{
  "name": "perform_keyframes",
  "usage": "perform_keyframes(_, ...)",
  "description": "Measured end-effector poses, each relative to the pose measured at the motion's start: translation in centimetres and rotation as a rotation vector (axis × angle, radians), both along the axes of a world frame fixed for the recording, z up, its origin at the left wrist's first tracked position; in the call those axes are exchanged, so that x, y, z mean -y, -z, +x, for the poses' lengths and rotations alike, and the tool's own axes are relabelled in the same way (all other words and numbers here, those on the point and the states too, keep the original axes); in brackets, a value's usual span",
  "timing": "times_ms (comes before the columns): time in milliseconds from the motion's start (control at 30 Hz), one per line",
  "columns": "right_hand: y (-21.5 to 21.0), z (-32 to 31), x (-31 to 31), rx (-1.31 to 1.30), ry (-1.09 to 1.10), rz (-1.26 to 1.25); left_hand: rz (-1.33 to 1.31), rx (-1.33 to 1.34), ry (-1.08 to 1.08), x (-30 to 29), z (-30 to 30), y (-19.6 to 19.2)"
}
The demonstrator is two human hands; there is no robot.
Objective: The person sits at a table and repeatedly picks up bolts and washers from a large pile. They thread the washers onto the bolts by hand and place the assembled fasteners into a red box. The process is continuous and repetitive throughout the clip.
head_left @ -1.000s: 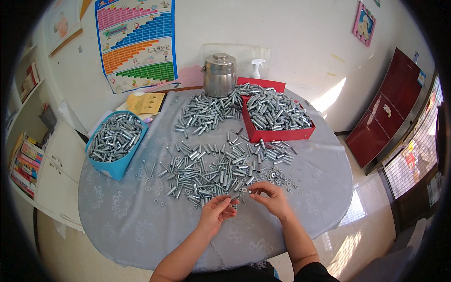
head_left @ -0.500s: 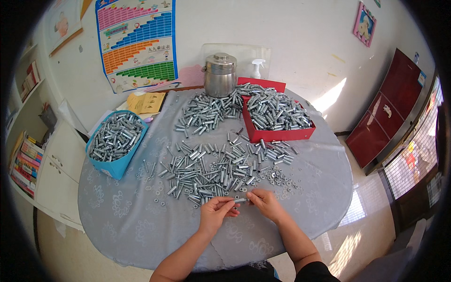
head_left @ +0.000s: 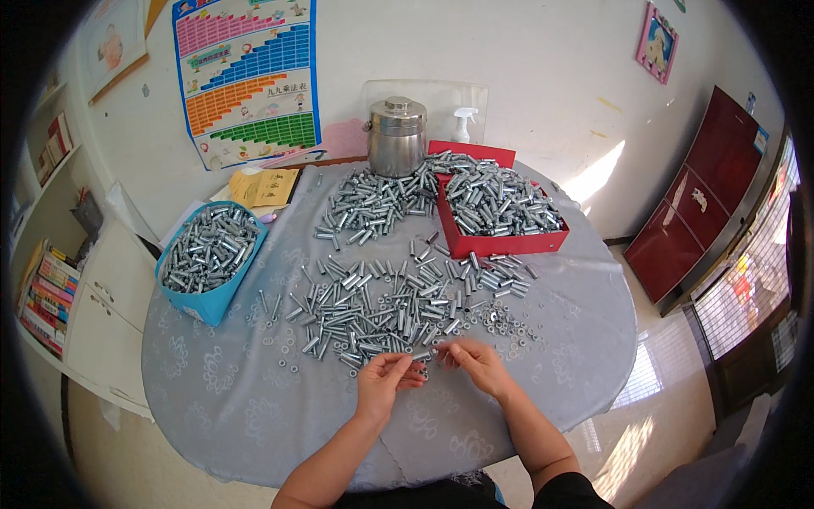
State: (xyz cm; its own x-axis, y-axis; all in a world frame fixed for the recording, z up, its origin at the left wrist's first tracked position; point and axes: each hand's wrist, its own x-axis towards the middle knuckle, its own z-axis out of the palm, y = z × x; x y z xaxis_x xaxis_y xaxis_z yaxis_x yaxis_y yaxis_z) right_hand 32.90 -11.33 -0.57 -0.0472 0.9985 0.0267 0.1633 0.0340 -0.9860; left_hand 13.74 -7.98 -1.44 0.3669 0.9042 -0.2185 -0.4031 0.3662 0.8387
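Fasteners in blue bin, red box

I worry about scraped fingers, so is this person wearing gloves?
No: the left hand, which holds a small metal cylinder, and the right hand close by both show bare skin.

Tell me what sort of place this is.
Probably a room in a home: a blue-bordered multicoloured rectangular wall chart, a pink-framed rectangular picture and a gray patterned tablecloth suggest it.
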Motion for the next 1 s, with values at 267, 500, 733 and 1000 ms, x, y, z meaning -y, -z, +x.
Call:
perform_keyframes(267,-0.4,-0.5,0.1,-0.055,0.009,-0.016,0.007,0.014,-0.026,0.0,0.0,0.0)
perform_keyframes(500,-0.1,0.2,0.1,-0.063,-0.047,-0.081,0.025,0.025,-0.097,-0.3,-0.2,0.0)
perform_keyframes(733,0.8,1.3,-1.8,0.714,0.335,0.529,0.067,0.077,-0.309,-1.9,-1.7,-0.8)
perform_keyframes(1000,1.7,0.7,-2.2,0.895,0.277,0.517,0.122,-0.05,-0.486,-5.4,-6.9,-2.2)
